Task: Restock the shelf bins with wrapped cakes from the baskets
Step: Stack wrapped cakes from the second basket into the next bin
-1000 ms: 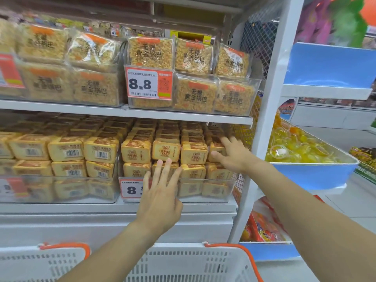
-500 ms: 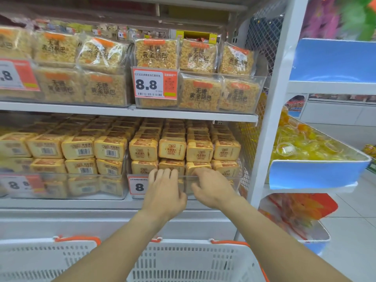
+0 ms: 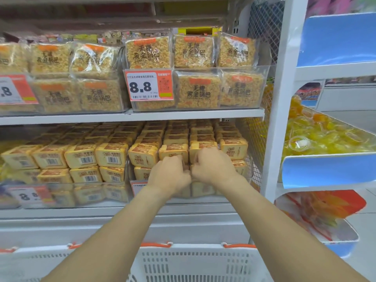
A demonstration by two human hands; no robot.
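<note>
the wrapped cakes (image 3: 143,158) stand in tight rows in the clear shelf bin (image 3: 249,171) on the lower shelf, nearly full. they look light and soft, the film slick, so a firm squeeze would likely dent them; better taken by the flat sides. the left hand (image 3: 169,176) and right hand (image 3: 211,169) meet, touching, at the front row, fingers curled into the packs; whether either grip holds a cake cannot be told. a white basket (image 3: 195,263) sits below.

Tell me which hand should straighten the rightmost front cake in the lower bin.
Right, probably. The right hand is beside that rightmost front cake; the left hand would need to cross over it.
</note>
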